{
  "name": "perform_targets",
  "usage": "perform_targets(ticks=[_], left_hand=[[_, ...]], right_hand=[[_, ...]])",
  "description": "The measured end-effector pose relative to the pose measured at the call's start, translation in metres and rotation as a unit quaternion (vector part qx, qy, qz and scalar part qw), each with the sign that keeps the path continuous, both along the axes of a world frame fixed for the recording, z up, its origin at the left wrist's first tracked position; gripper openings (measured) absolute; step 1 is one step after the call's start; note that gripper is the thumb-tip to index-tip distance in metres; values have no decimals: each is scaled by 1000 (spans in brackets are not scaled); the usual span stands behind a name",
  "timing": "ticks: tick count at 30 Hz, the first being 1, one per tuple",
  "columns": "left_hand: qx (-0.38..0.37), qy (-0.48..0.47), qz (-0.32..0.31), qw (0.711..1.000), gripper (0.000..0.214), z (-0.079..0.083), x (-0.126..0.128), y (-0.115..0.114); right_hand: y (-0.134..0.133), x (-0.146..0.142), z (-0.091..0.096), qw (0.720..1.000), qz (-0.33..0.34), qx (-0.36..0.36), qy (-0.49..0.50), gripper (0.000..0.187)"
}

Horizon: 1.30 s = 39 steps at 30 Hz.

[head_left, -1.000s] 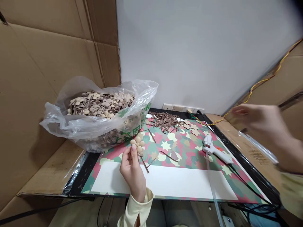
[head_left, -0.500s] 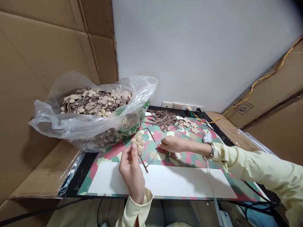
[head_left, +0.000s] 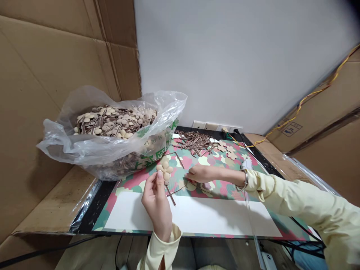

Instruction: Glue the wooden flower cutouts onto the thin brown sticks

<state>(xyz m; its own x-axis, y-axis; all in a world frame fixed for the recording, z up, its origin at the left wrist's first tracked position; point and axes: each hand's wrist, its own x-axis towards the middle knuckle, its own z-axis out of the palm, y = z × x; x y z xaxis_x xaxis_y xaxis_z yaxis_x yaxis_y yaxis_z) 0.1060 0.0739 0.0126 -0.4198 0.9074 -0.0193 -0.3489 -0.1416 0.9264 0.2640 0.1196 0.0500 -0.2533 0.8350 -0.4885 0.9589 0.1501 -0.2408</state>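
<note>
My left hand [head_left: 158, 200] pinches a beige flower [head_left: 165, 170] with round, puffy petals between thumb and fingers. From under the flower a narrow brown striped ribbon [head_left: 171, 196] hangs over the white sheet. My right hand [head_left: 201, 174] is closed a little to the right, its fingertips pinched at the end of a thin strand running from the flower's ribbon. Just what those fingertips grip is partly hidden. Another bent ribbon piece [head_left: 179, 159] lies beyond my hands, apart from both.
A clear plastic bag [head_left: 112, 150] full of similar flowers and ribbons stands at left. Behind are a ribbon pile [head_left: 195, 142] and flat flower cut-outs [head_left: 231, 153]. A white tool [head_left: 246, 164] with a long clear rod lies near my right forearm. Cardboard [head_left: 67, 67] and a wall [head_left: 225, 67] enclose the table.
My right hand has shifted slightly left, and the strand between my hands now runs straighter and lower. My left hand keeps the flower in nearly the same place.
</note>
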Motion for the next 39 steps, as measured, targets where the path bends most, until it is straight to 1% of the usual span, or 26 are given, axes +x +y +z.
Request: perform_targets(ticks=[3,8,13,15,17,18,19,22,25,27,30,33,35,37,39], left_hand=[[-1,9,7,1000,22,0,0,1],[1,8,5,1000,21,0,1,0],[4,17,4,1000,23,0,1,-1],[4,17,9,1000,24,0,1,-1],[7,9,7,1000,23,1,1,-1],[9,5,4,1000,23,1,1,-1],[9,4,3,1000,23,1,1,-1],[4,13,7,1000,23,1,1,-1],[1,19,11,1000,23,0,1,-1],[1,20,8,1000,24,0,1,-1],[-2,31,3,1000,26,-1,1,-1],[-8,37,-13,999,28,-2,2,0],[-10,33,-43,998,28,-2,1,1],[-11,33,-83,996,29,-1,1,3],[-9,56,-131,990,31,4,2,7]], right_hand=[[-1,-3,-1,1000,-8,-10,-11,53],[-5,-13,-2,1000,-1,-15,-17,47],[-10,-13,5,1000,17,-26,0,53],[-10,-8,8,999,31,-25,10,47],[-12,-2,8,999,45,-11,24,30],[-14,0,7,998,51,2,32,22],[-16,1,5,998,55,17,38,17],[-24,2,-5,994,70,60,59,17],[-28,3,-14,984,100,110,100,16],[-27,9,-12,977,108,142,120,20],[-28,25,0,968,81,197,134,27],[-36,43,16,946,40,267,182,27],[-45,55,23,925,15,306,223,24],[-55,66,25,900,0,342,269,22],[-62,76,23,872,1,378,312,20]])
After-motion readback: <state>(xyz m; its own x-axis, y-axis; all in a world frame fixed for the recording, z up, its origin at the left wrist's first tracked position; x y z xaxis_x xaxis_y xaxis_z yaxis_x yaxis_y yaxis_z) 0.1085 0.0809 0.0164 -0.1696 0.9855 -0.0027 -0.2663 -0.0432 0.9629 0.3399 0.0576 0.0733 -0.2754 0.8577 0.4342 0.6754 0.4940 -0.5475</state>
